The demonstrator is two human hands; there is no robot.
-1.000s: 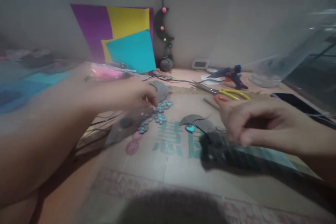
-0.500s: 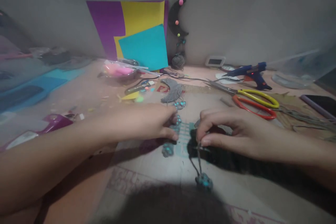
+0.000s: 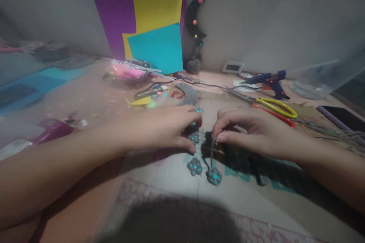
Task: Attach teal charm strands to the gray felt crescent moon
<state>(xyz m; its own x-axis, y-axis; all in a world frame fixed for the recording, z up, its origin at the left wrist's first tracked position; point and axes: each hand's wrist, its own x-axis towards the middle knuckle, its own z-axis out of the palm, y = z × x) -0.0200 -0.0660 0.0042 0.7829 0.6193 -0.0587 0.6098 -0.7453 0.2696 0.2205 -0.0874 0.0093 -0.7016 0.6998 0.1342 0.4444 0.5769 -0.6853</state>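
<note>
My left hand [image 3: 168, 129] rests on the cardboard sheet [image 3: 176, 182] with its fingers pinched on a string of small grey and teal paw-shaped charms [image 3: 194, 166]. My right hand [image 3: 251, 131] pinches a grey cord [image 3: 212, 152] just right of it; a teal paw charm [image 3: 213, 176] lies at the cord's lower end. The two hands are a few centimetres apart. A dark piece lies under my right hand, partly hidden. A grey felt shape [image 3: 188, 97] lies beyond my left hand.
Yellow and orange scissors [image 3: 270, 108] and a blue glue gun [image 3: 268, 80] lie at the right. A phone [image 3: 342, 115] sits far right. Coloured paper sheets [image 3: 151, 34] lean on the wall. A bowl with pink things [image 3: 125, 74] and a purple tool [image 3: 51, 129] are at the left.
Both hands came together at the middle of the cardboard. My left hand drew the charm string toward me; my right hand took hold of the cord with a charm on it.
</note>
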